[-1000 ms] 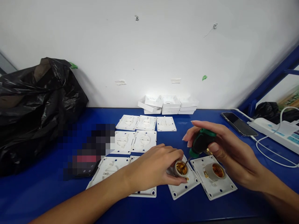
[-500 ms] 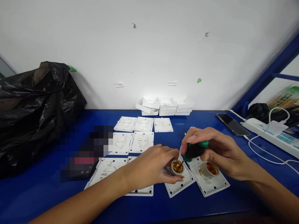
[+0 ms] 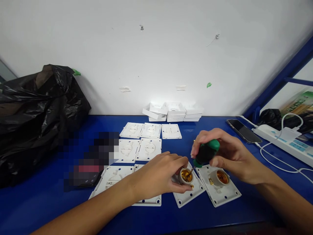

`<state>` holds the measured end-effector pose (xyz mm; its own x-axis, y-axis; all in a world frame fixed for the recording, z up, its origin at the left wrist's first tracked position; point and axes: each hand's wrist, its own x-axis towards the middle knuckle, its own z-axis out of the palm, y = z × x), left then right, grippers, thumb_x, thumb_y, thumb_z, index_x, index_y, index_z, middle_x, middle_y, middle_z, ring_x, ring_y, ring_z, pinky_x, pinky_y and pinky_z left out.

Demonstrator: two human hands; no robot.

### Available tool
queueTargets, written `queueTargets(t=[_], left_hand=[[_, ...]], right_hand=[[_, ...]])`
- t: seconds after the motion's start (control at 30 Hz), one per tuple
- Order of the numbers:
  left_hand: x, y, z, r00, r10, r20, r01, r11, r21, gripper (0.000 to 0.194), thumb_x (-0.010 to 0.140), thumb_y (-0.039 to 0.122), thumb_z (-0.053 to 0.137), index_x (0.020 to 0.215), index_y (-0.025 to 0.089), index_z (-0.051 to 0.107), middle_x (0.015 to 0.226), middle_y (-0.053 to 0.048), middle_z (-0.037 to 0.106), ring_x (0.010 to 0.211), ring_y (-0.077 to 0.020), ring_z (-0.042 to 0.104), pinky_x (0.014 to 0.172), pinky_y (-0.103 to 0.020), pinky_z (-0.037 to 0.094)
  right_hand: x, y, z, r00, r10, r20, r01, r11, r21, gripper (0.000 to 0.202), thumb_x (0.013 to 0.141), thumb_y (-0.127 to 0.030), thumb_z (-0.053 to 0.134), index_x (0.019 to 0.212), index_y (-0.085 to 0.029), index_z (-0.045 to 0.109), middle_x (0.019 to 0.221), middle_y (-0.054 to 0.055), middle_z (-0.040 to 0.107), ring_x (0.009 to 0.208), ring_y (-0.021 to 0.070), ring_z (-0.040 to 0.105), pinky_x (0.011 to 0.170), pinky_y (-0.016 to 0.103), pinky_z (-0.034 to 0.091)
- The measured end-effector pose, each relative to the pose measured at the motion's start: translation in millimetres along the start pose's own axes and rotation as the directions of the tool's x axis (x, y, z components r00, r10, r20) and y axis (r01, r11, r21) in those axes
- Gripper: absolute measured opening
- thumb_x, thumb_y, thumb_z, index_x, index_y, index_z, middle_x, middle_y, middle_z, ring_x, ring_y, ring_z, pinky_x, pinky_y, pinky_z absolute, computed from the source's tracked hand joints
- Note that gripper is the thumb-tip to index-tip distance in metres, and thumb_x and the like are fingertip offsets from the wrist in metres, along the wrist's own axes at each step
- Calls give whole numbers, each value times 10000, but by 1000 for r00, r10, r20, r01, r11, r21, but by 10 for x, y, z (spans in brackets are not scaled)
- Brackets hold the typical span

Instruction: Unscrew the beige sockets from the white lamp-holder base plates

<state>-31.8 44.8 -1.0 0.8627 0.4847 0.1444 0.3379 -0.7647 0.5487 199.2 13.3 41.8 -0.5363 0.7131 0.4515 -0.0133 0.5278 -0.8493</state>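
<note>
My left hand (image 3: 168, 173) pinches a white lamp socket (image 3: 183, 179) with a brass-coloured inside, which stands on a square white plate (image 3: 182, 199). In my right hand (image 3: 225, 153) is a screwdriver (image 3: 205, 153) with a black and green handle. Its thin shaft tilts down into the socket's opening; the tip is hidden inside. Just to the right, a second lamp socket (image 3: 218, 178) sits on another white plate (image 3: 225, 197), under my right hand.
Several white plates (image 3: 149, 148) lie in rows at centre left. White boxes (image 3: 175, 112) are stacked against the wall. A black plastic bag (image 3: 44, 120) fills the left. A phone (image 3: 241, 130), white cables and a power strip (image 3: 286, 140) lie at right.
The screwdriver's handle has turned and tilted a little, and my right fingers have shifted around it. My left hand keeps its hold on the socket.
</note>
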Motion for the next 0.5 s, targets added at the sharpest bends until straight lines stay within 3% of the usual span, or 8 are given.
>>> queueTargets(t=[0.1, 0.23, 0.4, 0.5], left_hand=[[11, 6, -6, 1000, 2, 8, -2, 1000, 31, 376, 851, 482, 829, 920, 205, 584, 820, 11, 643, 742, -194, 597, 694, -301, 422], [14, 1, -5, 1000, 12, -9, -11, 999, 52, 400, 840, 510, 830, 895, 209, 572, 779, 18, 618, 703, -186, 577, 663, -292, 413], [8, 4, -10, 1000, 8, -11, -8, 1000, 17, 369, 843, 474, 836, 967, 213, 607, 834, 10, 659, 752, -196, 613, 702, -307, 431], [5, 4, -7, 1000, 10, -11, -10, 1000, 27, 372, 845, 475, 834, 959, 213, 596, 834, 11, 659, 751, -197, 604, 695, -306, 425]], right_hand=[[8, 92, 86, 977, -116, -176, 102, 991, -90, 446, 787, -129, 861, 1143, -286, 642, 976, 4, 659, 888, 170, 675, 804, 328, 645], [-11, 157, 165, 918, -199, -343, 121, 964, -236, 493, 757, -121, 873, 1136, -307, 617, 965, 4, 627, 831, 185, 624, 770, 380, 633], [-66, 114, 135, 982, -114, -148, 73, 964, -255, 479, 966, -175, 649, 1406, -338, 551, 1109, 59, 674, 960, 214, 686, 778, 397, 635], [-82, 128, 131, 975, -108, -192, 56, 965, -257, 499, 949, -159, 678, 1403, -332, 565, 1139, 56, 683, 977, 212, 703, 811, 397, 638]])
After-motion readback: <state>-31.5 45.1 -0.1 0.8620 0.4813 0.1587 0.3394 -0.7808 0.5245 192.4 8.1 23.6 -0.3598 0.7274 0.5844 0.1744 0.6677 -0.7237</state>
